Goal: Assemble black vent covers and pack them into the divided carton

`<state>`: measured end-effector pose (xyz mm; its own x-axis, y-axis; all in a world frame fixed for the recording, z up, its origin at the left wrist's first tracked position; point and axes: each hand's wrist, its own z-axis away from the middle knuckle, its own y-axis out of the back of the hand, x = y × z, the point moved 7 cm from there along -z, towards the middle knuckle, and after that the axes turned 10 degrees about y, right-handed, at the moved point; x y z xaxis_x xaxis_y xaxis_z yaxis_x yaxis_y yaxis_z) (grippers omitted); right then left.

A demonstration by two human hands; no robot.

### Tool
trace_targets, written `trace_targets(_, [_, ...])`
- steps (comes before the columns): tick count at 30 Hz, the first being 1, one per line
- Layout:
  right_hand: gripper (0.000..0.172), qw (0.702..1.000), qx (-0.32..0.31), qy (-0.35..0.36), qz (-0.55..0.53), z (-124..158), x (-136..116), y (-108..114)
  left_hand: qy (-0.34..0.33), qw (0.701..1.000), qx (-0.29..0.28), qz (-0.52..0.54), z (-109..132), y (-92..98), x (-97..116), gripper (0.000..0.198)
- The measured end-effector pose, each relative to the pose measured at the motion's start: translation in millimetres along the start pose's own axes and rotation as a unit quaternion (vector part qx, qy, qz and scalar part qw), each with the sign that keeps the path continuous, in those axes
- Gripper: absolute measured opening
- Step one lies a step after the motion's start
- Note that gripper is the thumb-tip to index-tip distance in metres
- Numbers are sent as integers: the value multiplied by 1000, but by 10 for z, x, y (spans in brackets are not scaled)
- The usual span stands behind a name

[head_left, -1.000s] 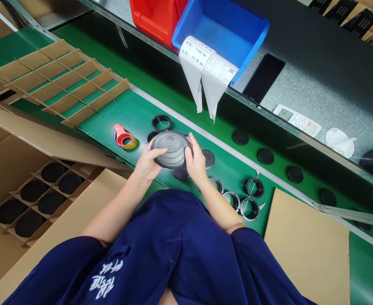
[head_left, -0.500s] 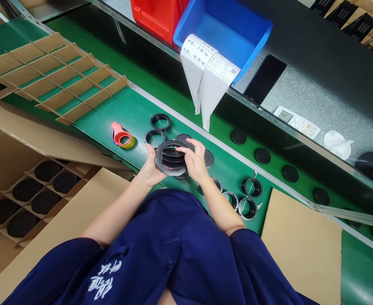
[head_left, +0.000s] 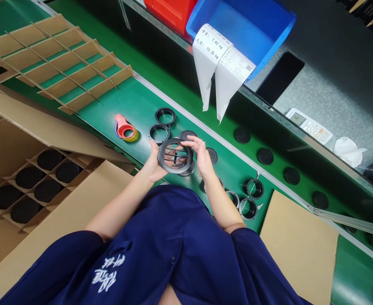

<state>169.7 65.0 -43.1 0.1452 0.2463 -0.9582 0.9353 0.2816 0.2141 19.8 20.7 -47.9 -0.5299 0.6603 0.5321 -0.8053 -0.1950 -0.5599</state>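
A round black plastic vent part (head_left: 175,156) with slats inside a ring is held above the green belt (head_left: 135,108), its open side facing me. My left hand (head_left: 153,163) grips its left rim from below. My right hand (head_left: 203,157) touches its right rim with fingers bent over the edge. Two black rings (head_left: 165,116) lie on the belt just beyond the part, and black caps (head_left: 211,155) lie behind my right hand.
An open carton (head_left: 30,186) with a divider grid holding several black parts stands at left. A loose cardboard divider (head_left: 56,67), a red tape cutter (head_left: 124,129), several metal-edged rings (head_left: 249,207), a cardboard sheet (head_left: 297,245) and a blue bin (head_left: 269,25) surround the spot.
The part was turned over in my hands: a second ago its domed grey face showed, now its hollow slatted side faces me. The camera view shifted slightly.
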Motion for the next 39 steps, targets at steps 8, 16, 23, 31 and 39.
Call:
trace_targets(8, [71,948,-232,123,181,277,-7,-640,92,991,94,22,-151,586,-199,85])
trace_targets(16, [119,921,-315,43,224,-62,289,-1007,101,990,83,56,-338,847,-119,79])
trace_targets(23, [114,914,-286,-27,287,-1354,860,-1351,58,978,178,96,-503,1261,452,64])
trace_targets(31, [119,870,-300,-78,383,-2515,1709,-1763,-3,937,350,-23,-612,1980,865,39])
trace_targets(39, [65,929,-86,-101,345,-2286,1902,-935,-261,673,318,-615,-2161,999,2126,67])
